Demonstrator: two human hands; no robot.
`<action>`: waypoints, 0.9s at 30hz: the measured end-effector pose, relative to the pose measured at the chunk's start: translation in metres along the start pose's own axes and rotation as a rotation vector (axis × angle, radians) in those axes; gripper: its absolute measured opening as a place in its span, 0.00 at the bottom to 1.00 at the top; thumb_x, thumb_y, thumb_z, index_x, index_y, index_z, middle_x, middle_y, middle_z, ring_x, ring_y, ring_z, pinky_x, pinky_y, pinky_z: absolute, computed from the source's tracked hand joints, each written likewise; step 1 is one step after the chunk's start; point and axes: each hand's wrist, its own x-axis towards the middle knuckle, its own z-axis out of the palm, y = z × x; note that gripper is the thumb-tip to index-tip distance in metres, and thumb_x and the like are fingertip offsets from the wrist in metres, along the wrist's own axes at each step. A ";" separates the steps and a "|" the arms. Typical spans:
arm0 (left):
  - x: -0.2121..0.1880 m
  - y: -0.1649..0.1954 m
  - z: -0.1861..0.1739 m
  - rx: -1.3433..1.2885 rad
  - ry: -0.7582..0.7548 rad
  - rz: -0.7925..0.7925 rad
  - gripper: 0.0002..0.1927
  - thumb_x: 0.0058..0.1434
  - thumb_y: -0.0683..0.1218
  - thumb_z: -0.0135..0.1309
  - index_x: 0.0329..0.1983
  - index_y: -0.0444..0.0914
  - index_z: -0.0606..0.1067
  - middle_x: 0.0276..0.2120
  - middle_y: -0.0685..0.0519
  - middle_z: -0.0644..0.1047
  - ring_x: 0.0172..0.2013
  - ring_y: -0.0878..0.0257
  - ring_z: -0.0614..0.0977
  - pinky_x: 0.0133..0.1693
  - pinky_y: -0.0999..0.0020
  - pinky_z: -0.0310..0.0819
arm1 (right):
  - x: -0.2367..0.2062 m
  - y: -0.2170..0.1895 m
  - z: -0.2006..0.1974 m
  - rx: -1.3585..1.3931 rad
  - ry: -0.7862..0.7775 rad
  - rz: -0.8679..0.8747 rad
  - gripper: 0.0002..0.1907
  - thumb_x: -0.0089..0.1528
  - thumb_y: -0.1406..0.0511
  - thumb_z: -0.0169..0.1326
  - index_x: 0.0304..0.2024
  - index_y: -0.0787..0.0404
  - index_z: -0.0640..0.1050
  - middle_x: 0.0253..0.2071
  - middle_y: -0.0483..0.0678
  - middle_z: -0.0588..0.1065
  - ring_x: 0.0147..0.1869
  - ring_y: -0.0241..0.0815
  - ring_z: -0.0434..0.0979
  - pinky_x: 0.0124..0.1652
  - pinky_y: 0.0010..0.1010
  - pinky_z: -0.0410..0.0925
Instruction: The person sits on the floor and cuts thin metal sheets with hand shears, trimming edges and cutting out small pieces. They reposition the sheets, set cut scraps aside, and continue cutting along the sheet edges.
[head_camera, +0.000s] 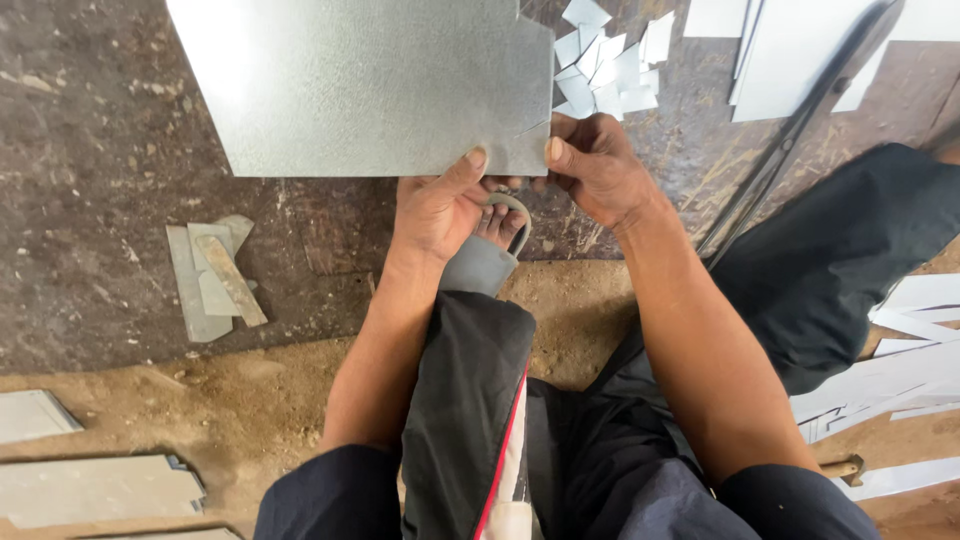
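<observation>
Galvanised steel sheet (370, 85) looks thin, stiff, sharp-edged; best gripped by its near edge, where left hand (440, 212) and right hand (597, 168) pinch it, thumbs on top.

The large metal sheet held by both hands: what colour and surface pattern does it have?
The large flat metal sheet is silvery grey with a faint mottled, spangled finish, seen in the head view.
</observation>
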 end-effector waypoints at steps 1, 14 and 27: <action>-0.001 0.001 0.001 0.008 0.014 0.026 0.14 0.69 0.40 0.62 0.54 0.29 0.74 0.45 0.41 0.80 0.43 0.50 0.83 0.44 0.54 0.81 | -0.001 0.003 -0.001 -0.084 0.104 -0.094 0.24 0.62 0.61 0.66 0.53 0.73 0.79 0.44 0.53 0.80 0.47 0.43 0.83 0.46 0.36 0.77; -0.003 0.025 0.005 -0.109 0.063 0.163 0.16 0.70 0.39 0.59 0.58 0.30 0.72 0.50 0.41 0.79 0.47 0.48 0.83 0.48 0.52 0.81 | 0.041 0.019 0.035 -1.568 -0.013 -0.835 0.20 0.62 0.72 0.62 0.57 0.66 0.77 0.59 0.54 0.75 0.67 0.55 0.71 0.71 0.51 0.60; -0.005 0.021 0.003 -0.105 0.078 0.138 0.15 0.70 0.39 0.59 0.57 0.30 0.72 0.48 0.42 0.79 0.46 0.48 0.82 0.48 0.51 0.79 | 0.046 0.014 -0.017 -1.658 0.143 -0.872 0.12 0.62 0.70 0.68 0.45 0.52 0.80 0.59 0.42 0.78 0.70 0.49 0.70 0.66 0.40 0.65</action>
